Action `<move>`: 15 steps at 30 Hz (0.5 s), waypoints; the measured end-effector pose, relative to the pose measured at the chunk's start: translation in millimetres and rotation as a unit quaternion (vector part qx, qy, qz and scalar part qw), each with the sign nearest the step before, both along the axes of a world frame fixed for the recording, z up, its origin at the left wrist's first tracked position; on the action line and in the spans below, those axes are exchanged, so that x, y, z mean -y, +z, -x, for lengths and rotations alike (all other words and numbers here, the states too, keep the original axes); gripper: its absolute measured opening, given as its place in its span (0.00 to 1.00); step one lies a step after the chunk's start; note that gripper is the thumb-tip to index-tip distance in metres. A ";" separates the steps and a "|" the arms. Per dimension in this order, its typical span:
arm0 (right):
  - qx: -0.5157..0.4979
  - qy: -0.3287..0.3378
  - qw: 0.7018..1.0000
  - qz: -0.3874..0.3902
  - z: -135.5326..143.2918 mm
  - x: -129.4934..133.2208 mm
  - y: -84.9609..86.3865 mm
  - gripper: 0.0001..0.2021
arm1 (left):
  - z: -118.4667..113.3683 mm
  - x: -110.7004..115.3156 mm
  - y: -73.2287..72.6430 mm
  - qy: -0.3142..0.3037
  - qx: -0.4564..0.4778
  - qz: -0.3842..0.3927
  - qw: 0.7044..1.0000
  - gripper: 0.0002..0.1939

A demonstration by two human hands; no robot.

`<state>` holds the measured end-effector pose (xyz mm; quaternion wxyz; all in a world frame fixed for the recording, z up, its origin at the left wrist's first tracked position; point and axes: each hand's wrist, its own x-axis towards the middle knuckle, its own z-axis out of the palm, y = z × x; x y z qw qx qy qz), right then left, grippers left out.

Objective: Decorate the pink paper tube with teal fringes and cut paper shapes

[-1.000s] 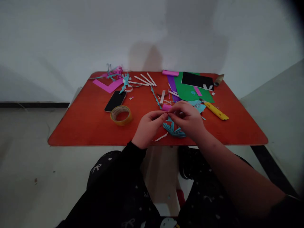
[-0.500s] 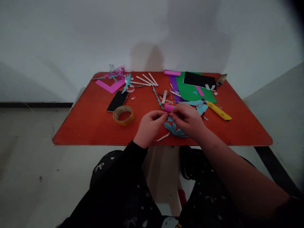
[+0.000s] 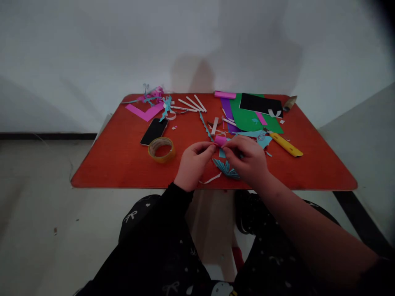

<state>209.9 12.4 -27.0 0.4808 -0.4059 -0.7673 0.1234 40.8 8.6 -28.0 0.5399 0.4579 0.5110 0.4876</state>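
My left hand [image 3: 195, 164] is closed, thumb and forefinger pinched on something too small to make out. Close to its right, my right hand [image 3: 247, 158] is also pinched, and what its fingertips hold is hidden. A narrow gap separates the two pairs of fingertips. Just beyond them is a small pink paper piece [image 3: 220, 140], partly hidden by the right fingers; I cannot tell whether they touch it. Below the fingertips a pleated blue paper fan [image 3: 226, 168] lies on the red table [image 3: 123, 164], beside a thin white strip [image 3: 211, 179].
On the left lie a roll of tape [image 3: 161, 150], a phone [image 3: 154, 131] and pink cut paper [image 3: 145, 112]. Several white sticks [image 3: 188, 105] are at the back. To the right are a yellow utility knife [image 3: 285, 144], green paper [image 3: 247, 117], a black sheet [image 3: 261, 104] and blue scraps [image 3: 263, 141].
My fingertips have moved slightly apart, both hands still pinched. The whole view has shifted a little; the things on the table keep their places.
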 end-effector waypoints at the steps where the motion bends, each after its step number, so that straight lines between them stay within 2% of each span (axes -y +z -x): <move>1: 0.008 0.007 1.000 0.000 0.9 0.6 -0.8 0.05 | 0.1 -0.1 -0.7 0.001 0.001 0.002 1.000 0.13; 15: 0.017 -0.003 1.000 -0.009 6.2 1.8 -5.7 0.08 | 0.3 0.9 -0.5 0.015 -0.003 0.002 1.000 0.13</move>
